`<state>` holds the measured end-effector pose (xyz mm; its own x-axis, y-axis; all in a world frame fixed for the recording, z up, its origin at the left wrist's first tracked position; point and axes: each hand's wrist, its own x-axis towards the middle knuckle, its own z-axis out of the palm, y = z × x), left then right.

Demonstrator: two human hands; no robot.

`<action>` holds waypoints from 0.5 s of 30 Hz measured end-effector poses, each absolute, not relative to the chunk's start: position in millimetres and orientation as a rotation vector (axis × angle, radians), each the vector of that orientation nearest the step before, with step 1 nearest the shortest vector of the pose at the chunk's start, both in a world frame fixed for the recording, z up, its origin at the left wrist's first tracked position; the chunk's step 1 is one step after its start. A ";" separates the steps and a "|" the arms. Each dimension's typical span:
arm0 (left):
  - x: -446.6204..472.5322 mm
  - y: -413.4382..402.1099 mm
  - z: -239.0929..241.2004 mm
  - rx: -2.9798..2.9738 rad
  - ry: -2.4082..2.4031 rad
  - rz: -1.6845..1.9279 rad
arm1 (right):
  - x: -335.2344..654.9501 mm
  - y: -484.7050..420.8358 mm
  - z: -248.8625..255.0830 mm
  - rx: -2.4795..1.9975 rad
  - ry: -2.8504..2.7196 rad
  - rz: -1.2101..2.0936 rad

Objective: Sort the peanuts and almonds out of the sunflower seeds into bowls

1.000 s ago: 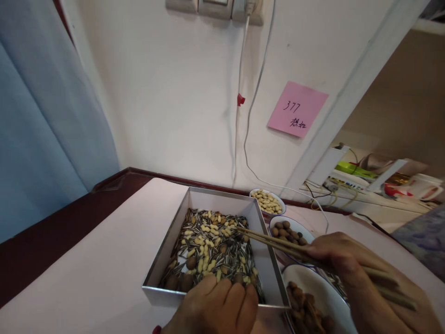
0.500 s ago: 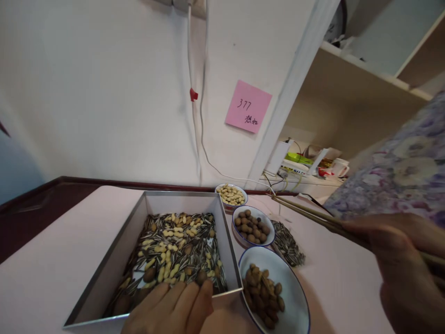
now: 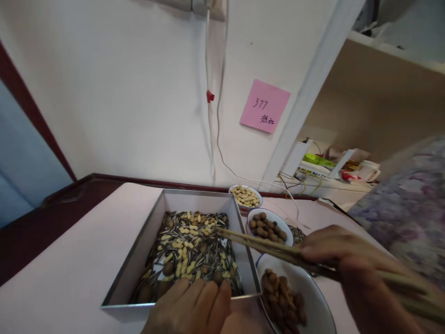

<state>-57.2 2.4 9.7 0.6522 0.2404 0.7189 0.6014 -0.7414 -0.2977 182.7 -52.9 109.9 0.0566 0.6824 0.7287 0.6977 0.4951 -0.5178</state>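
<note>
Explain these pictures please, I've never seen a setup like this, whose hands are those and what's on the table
There is no machine here: these are a person's own bare hands, filmed by a camera worn on that person's head, looking forward and down. The right hand holds chopsticks, tips over a shallow box; whether they touch anything is hard to tell. The left hand is at the box's near edge. Inside lie peanuts, striped seeds and round brown nuts, mixed together. Right of the box, on the table, stand a peanut bowl, a bowl of round nuts and a bowl of longer brown nuts.
</note>
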 end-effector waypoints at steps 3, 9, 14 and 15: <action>-54.7 -1.5 8.3 -2.315 -0.651 -0.951 | 153.3 -40.8 100.9 -1.137 -1.860 0.245; -51.7 -4.6 2.6 -2.343 -0.702 -0.974 | 124.0 -20.5 72.8 -1.029 -2.066 0.610; -50.5 -2.1 2.9 -2.277 -0.708 -1.004 | 130.9 -18.3 70.2 -1.027 -2.083 0.453; -50.7 -2.0 3.5 -2.275 -0.712 -1.003 | 133.1 -19.0 71.7 -1.035 -2.069 0.430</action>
<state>-50.7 -2.0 3.5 0.5816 0.2434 0.7762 0.6524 -0.7096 -0.2663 133.1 -19.0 71.7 -0.3747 0.7893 0.4864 0.5299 0.6128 -0.5862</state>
